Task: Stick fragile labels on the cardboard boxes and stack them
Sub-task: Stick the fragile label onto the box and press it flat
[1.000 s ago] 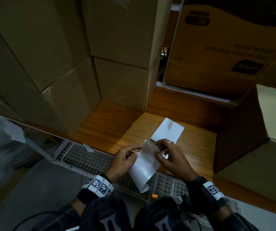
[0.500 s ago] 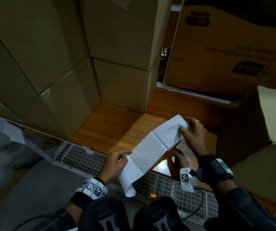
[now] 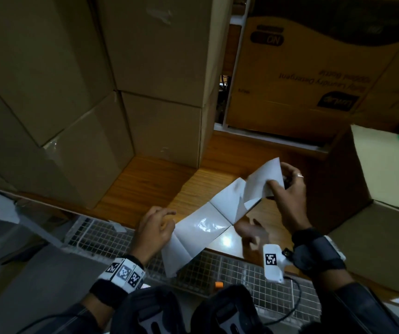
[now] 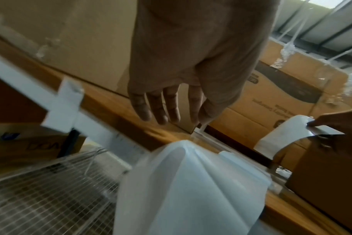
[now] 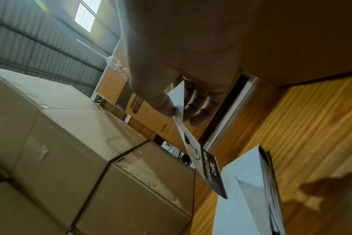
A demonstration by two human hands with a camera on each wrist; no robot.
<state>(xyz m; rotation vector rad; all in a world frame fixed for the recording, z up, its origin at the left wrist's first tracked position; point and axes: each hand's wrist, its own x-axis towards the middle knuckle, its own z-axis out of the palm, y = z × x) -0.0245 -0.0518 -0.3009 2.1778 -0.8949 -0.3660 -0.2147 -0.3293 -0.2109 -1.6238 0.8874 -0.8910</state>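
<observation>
Plain cardboard boxes (image 3: 78, 141) stand stacked at the far left of the wooden desk (image 3: 160, 179), their flaps taped shut so nothing inside shows. A printed detergent carton (image 3: 302, 75) sits upside down behind a white shelf rail, and an open brown box (image 3: 371, 237) stands at the right, its raised flap (image 3: 384, 165) pale; what it holds cannot be made out. A wire mesh tray (image 3: 205, 268) runs along the near edge of the desk, under the hands, with a small orange piece (image 3: 218, 284) lying on it.

The left hand (image 3: 155, 231) grips the near end of a long white backing strip (image 3: 208, 225), creased into panels and glossy where the light hits it, which stretches up and right over the desk edge. The right hand (image 3: 287, 189) pinches a fragile label (image 5: 201, 157) between thumb and fingers at the far end of the strip, one lower corner touching the backing. The label is white with a black band (the right wrist view reads "HANDLE WITH CARE" on it, partly blurred). A flat stack of label sheets (image 5: 251, 198) lies on the desk below the right hand
</observation>
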